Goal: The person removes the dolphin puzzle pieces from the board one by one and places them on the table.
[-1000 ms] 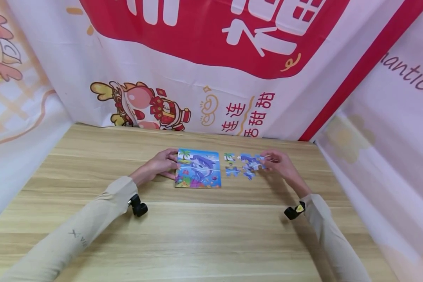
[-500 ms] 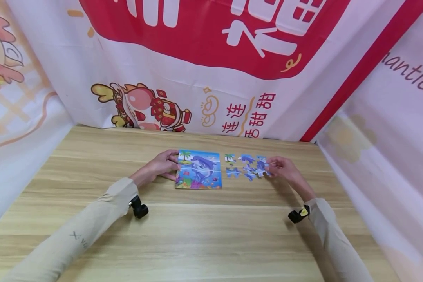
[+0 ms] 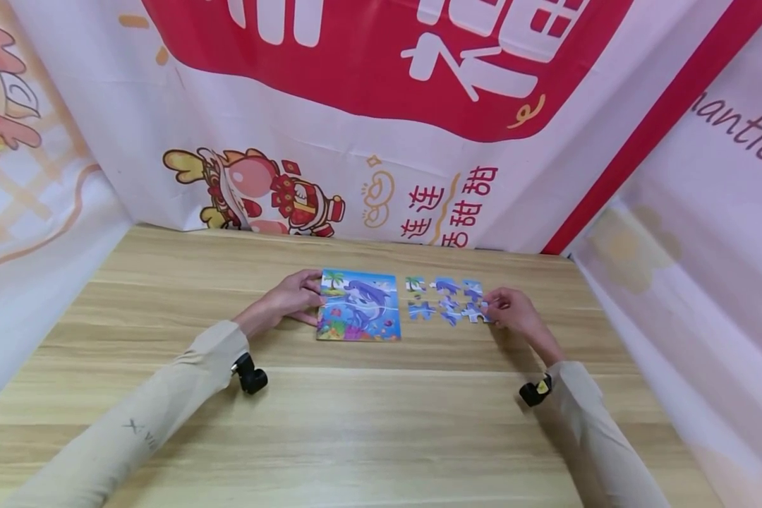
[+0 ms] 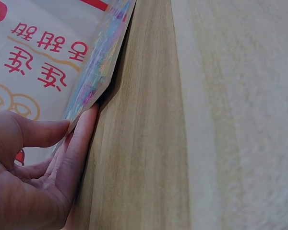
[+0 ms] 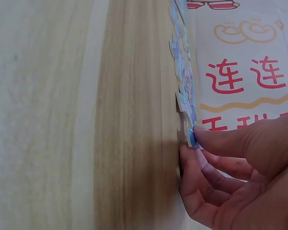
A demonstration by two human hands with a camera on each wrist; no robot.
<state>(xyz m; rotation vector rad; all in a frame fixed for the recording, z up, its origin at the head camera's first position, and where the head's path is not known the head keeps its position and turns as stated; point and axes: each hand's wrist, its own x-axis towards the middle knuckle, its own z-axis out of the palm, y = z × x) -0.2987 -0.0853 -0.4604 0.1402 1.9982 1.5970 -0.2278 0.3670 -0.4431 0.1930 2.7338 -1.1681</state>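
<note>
A flat square board (image 3: 358, 307) with a dolphin picture lies on the wooden table. My left hand (image 3: 291, 295) grips its left edge. In the left wrist view the thumb (image 4: 45, 133) lies on the board's upper face and fingers reach beneath the edge. To the right of the board, several dolphin jigsaw pieces (image 3: 446, 286) lie in two rows, small gaps between them. At the lower right of that group, my right hand (image 3: 513, 309) pinches a jigsaw piece (image 3: 475, 313) by its right edge. The right wrist view shows thumb (image 5: 221, 141) above and fingers below it.
The wooden table (image 3: 381, 423) extends in front of both hands. A white and red printed cloth (image 3: 355, 92) hangs behind its back edge, with more printed cloth (image 3: 692, 303) along the right side. Each wrist wears a small black camera (image 3: 250, 374).
My right hand has moved right and slightly down. The right-hand jigsaw pieces, bunched against their neighbours before, now sit apart in two rows. The left hand and the board have stayed put.
</note>
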